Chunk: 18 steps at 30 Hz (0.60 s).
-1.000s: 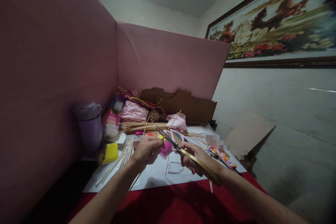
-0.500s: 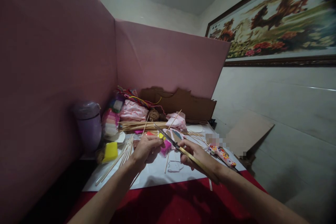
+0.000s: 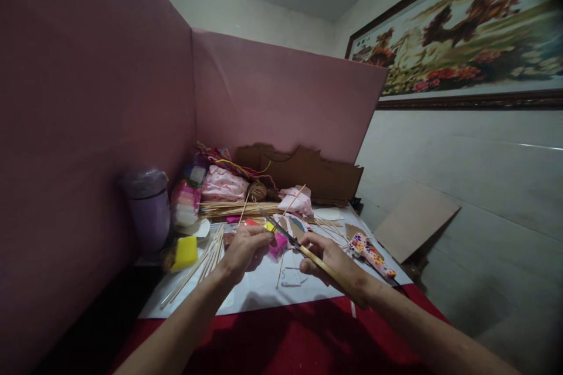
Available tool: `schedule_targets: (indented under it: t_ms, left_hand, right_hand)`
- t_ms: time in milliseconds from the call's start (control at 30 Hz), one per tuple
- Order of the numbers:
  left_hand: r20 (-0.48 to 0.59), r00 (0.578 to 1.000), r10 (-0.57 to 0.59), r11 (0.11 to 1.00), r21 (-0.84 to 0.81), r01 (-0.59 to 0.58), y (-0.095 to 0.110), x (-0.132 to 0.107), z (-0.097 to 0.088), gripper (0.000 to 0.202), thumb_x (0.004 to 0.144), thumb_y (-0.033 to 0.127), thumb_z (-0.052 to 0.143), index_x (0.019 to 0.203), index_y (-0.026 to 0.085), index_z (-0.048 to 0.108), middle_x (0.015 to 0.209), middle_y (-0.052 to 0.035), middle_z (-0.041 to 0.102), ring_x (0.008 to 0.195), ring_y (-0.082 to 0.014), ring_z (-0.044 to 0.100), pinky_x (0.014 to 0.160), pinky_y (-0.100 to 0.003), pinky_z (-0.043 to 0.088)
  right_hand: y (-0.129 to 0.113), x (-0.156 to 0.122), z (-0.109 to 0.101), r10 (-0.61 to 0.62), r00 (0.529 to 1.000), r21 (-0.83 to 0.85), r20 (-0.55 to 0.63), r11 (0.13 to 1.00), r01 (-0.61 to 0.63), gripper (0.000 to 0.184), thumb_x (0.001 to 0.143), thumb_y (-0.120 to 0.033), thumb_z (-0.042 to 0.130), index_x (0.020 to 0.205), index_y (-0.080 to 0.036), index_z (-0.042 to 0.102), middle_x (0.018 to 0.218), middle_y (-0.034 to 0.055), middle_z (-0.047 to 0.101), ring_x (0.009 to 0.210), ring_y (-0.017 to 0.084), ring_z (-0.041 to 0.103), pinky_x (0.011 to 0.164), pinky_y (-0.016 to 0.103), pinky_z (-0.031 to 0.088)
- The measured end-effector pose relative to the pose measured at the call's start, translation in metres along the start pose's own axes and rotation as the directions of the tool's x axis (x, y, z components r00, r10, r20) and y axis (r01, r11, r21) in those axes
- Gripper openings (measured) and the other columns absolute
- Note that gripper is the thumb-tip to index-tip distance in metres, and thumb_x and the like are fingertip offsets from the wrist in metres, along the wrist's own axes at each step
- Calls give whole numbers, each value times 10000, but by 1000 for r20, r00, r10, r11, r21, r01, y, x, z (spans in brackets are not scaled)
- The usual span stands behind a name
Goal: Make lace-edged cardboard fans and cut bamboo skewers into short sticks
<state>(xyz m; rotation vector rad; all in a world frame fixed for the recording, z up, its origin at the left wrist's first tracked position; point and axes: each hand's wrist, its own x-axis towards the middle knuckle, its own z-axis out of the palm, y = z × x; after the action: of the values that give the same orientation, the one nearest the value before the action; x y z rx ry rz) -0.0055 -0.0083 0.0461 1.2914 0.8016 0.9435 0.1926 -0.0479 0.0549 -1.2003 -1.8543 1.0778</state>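
My left hand (image 3: 248, 249) is closed in a pinch on a thin wooden stick (image 3: 292, 202), which slants up and to the right from the fingertips. A second stick (image 3: 244, 208) rises behind the same hand; whether it is held too, I cannot tell. In my right hand (image 3: 329, 258) is a pair of scissors (image 3: 319, 265) with long yellowish handles. Their dark blades point up and left, crossing close to the left fingertips at the stick. The exact contact between blades and stick is too small to make out.
White sticks (image 3: 213, 258) and a yellow block (image 3: 185, 253) lie at left, near a purple lidded container (image 3: 152, 211). Behind are bundled skewers (image 3: 237, 210), a twine ball (image 3: 257, 190) and torn cardboard (image 3: 308, 167). A flower-patterned glue gun (image 3: 372, 255) lies at right.
Both hands, the stick and the scissors stay almost in place. A thin stick end seen below my left forearm earlier no longer shows. The view has shifted slightly.
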Motion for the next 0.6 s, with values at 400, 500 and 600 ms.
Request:
schedule_targets:
  t_ms: [400,500,600]
  left_hand:
    - [-123,766,631,572,741,-352,-14,-4,6,179,816,244,480,656,188,536,541,16,451,492,-106,358,535,-263,213]
    - [-157,787,597,653,664,-363,-12,-5,6,255,803,253,502,559,183,481,508,18,438,484,-98,346,518,-252,212]
    - [-182,886,427,847,423,-321,-5,-5,6,325,761,306,542,496,179,403,446,33,397,437,-79,324,455,-221,212]
  right_hand:
    - [-3,-4,12,3,989,8,-151,1000,-1,473,558,-526,751,740,-167,502,562,-52,465,528,86,404,468,194,316]
    - [1,-4,15,3,990,22,-142,1000,0,477,561,-519,754,767,-178,492,576,-54,468,537,94,422,493,207,347]
    - [5,-5,16,-2,992,36,-128,999,6,487,578,-543,733,793,-186,482,580,-53,473,542,105,455,509,220,365]
